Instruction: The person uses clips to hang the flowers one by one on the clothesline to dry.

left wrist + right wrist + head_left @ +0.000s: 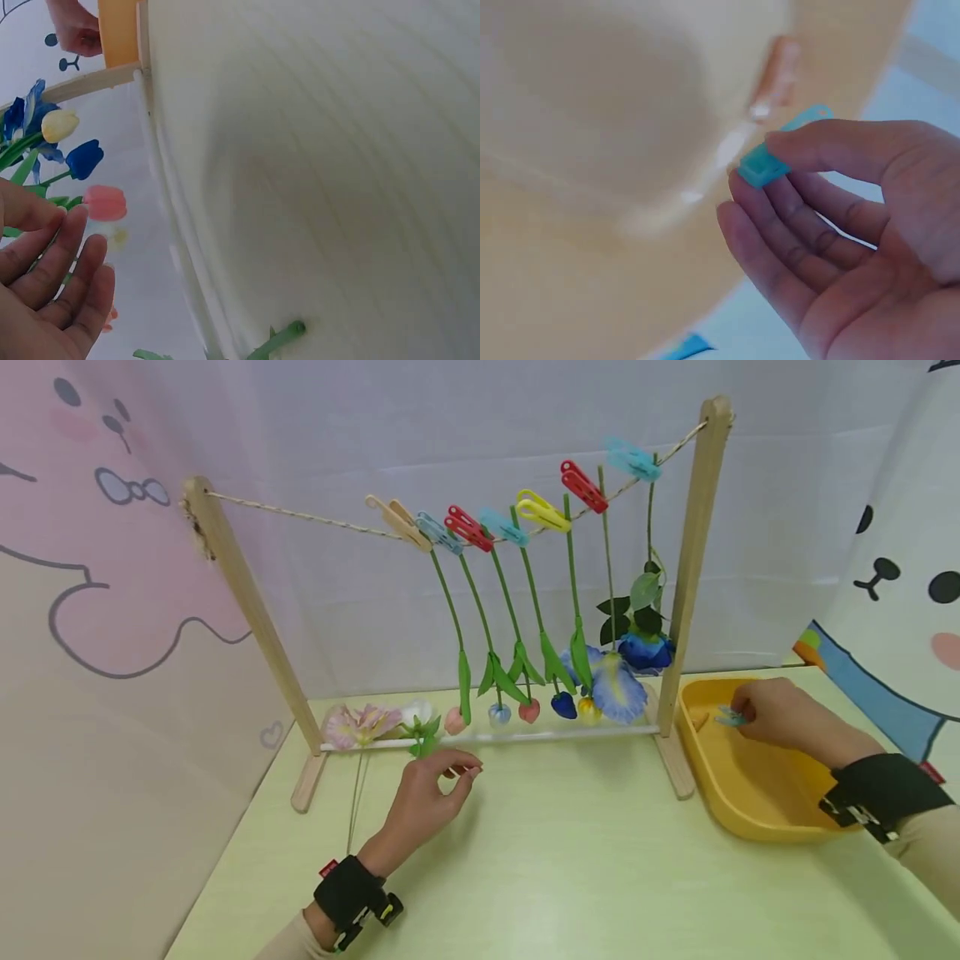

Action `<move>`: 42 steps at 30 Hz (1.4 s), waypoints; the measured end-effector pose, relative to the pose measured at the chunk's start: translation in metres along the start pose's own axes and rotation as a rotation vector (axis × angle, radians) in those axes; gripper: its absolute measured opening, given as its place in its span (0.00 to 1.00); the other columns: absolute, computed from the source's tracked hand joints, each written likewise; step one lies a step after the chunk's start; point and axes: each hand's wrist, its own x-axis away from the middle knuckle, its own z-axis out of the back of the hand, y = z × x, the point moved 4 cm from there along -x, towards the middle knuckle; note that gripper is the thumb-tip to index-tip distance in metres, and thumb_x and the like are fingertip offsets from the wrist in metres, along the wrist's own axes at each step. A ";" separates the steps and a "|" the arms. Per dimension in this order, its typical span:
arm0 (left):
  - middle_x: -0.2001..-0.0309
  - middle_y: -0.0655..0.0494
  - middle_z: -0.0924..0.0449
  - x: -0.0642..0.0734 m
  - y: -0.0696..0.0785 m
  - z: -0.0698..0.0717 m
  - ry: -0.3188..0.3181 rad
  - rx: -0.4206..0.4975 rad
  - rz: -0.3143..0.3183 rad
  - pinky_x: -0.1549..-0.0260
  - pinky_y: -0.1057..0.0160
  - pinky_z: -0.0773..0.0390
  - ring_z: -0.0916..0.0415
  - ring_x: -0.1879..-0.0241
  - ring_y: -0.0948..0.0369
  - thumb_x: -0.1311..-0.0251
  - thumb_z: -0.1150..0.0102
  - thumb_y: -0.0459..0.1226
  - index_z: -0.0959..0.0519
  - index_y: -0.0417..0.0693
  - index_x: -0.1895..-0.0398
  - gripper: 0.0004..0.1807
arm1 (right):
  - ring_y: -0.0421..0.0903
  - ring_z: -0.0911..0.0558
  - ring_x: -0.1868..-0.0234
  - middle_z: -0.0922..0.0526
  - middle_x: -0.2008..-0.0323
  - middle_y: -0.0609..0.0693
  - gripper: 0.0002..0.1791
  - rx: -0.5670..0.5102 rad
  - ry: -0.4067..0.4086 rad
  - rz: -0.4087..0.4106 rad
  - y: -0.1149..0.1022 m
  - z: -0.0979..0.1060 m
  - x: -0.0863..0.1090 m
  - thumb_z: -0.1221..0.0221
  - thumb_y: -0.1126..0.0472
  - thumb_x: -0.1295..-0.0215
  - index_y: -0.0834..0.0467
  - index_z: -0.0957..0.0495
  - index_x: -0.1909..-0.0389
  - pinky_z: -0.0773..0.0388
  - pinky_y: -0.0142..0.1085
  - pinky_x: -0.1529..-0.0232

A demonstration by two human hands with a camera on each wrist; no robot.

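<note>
My right hand pinches a light blue clothespin between thumb and fingers over the yellow tray. An orange clothespin lies in that tray. My left hand is above the table in front of the rack, thumb and index fingertip close together, with nothing visible in it. Nearest to it are a white flower with green leaves and a hanging pink tulip. Several clothespins, among them a yellow one, fasten flowers upside down on the rope.
Wooden posts hold the rope, and a white rod joins them low down. A pink flower with a long stem lies by the left post. The tray stands right of the right post. Behind hangs a pale curtain.
</note>
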 end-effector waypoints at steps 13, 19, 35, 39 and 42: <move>0.63 0.66 0.15 0.007 0.039 -0.015 -0.067 0.069 -0.061 0.69 0.63 0.18 0.22 0.64 0.70 0.38 0.37 0.34 0.16 0.55 0.59 0.07 | 0.39 0.20 0.73 0.18 0.74 0.43 0.13 -0.101 0.132 0.216 -0.118 0.028 0.045 0.27 0.67 0.54 0.58 0.17 0.66 0.16 0.35 0.74; 0.56 0.66 0.18 0.011 0.056 -0.026 -0.127 0.079 -0.052 0.64 0.62 0.18 0.22 0.60 0.68 0.38 0.36 0.42 0.19 0.57 0.51 0.12 | 0.38 0.19 0.71 0.16 0.71 0.40 0.11 -0.205 0.090 0.310 -0.178 -0.001 0.039 0.29 0.62 0.49 0.53 0.17 0.63 0.15 0.36 0.69; 0.53 0.68 0.20 0.022 0.055 -0.015 -0.047 0.109 -0.004 0.67 0.59 0.16 0.23 0.60 0.70 0.46 0.29 0.43 0.21 0.60 0.48 0.21 | 0.38 0.19 0.68 0.16 0.66 0.41 0.09 -0.222 0.112 0.564 -0.272 -0.026 0.013 0.30 0.60 0.45 0.52 0.17 0.62 0.17 0.31 0.66; 0.55 0.70 0.19 0.024 0.054 -0.009 -0.014 0.126 -0.020 0.68 0.60 0.17 0.23 0.61 0.69 0.46 0.28 0.42 0.19 0.58 0.51 0.19 | 0.38 0.18 0.68 0.16 0.66 0.42 0.09 -0.233 0.120 0.582 -0.280 -0.028 0.009 0.30 0.61 0.45 0.53 0.17 0.63 0.17 0.32 0.67; 0.57 0.68 0.18 0.025 0.052 -0.006 0.009 0.125 -0.024 0.68 0.60 0.17 0.22 0.62 0.67 0.47 0.28 0.41 0.19 0.56 0.52 0.17 | 0.39 0.18 0.68 0.16 0.66 0.43 0.09 -0.245 0.127 0.595 -0.284 -0.029 0.006 0.30 0.61 0.45 0.53 0.17 0.63 0.17 0.32 0.66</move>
